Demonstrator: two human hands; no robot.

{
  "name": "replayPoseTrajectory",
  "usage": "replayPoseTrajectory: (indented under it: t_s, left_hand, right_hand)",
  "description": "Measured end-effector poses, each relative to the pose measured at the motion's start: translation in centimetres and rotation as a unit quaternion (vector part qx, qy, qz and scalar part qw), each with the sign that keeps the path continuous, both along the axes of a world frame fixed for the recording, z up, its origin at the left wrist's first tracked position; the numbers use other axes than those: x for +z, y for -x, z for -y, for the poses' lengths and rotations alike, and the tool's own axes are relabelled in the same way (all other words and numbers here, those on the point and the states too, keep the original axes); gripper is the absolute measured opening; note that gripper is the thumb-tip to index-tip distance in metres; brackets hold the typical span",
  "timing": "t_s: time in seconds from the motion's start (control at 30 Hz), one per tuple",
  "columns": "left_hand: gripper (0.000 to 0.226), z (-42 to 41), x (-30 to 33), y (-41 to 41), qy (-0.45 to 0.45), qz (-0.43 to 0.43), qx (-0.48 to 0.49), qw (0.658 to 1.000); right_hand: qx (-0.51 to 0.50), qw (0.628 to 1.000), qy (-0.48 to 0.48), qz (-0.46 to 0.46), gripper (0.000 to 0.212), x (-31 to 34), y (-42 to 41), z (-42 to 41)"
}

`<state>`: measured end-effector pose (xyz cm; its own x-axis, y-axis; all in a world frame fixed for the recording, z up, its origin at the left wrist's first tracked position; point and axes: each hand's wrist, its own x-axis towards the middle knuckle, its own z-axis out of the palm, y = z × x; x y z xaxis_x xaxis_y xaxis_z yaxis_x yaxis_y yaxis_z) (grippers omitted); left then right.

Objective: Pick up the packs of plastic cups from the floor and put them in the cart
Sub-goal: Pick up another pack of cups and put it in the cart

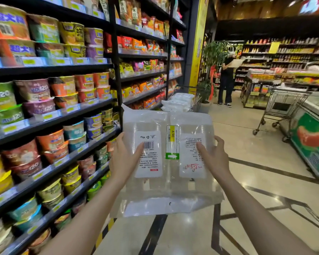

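You grip the pack of plastic cups [168, 162] between your left hand [124, 159] and right hand [215, 159], long axis upright; the cart [196, 103] lies straight ahead, beyond it.

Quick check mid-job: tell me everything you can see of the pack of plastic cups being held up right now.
The pack of plastic cups is a clear, crinkly plastic bag holding what look like two side-by-side stacks of transparent cups, each behind a white printed label, one with a barcode. A yellow-and-green price sticker runs down the middle. It is held upright, off the floor, label side to the camera. The left hand grips its left edge, the right hand its right edge.
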<state>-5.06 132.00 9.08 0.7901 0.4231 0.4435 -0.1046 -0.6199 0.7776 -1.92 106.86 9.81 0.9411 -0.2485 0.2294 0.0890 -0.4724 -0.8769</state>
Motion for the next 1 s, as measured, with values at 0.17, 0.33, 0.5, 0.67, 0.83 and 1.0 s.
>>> replayPoseTrajectory:
  t_s: [0.17, 0.33, 0.5, 0.67, 0.83, 1.0]
  left_hand:
    - [0.070, 1.1, 0.9, -9.1, -0.012, 0.009, -0.014, 1.000]
    - [0.073, 1.8, 2.4, -19.4, -0.017, 0.006, -0.011, 1.000]
    - [0.070, 2.4, 2.9, -28.0, -0.012, 0.020, -0.029, 0.999]
    - [0.070, 2.1, 1.7, -36.0, -0.009, 0.003, -0.027, 1.000]
    - [0.072, 1.3, -0.2, -45.0, 0.005, -0.011, -0.033, 0.999]
    - [0.071, 0.4, -0.7, -55.6, 0.007, -0.012, -0.050, 0.999]
  right_hand:
    - [-0.005, 1.000, -0.010, 0.003, 0.067, 0.3, -9.1, 0.9]
    - [-0.011, 1.000, -0.017, 0.011, 0.069, 1.5, -19.2, 1.8]
    - [-0.019, 1.000, -0.019, 0.015, 0.069, 2.0, -27.7, 2.2]
    - [-0.025, 1.000, -0.015, 0.005, 0.068, 0.9, -35.0, 2.2]
    - [-0.029, 1.000, -0.009, 0.001, 0.068, -0.6, -43.1, 1.7]
    - [-0.044, 0.999, 0.005, 0.000, 0.069, -0.7, -53.1, 0.9]
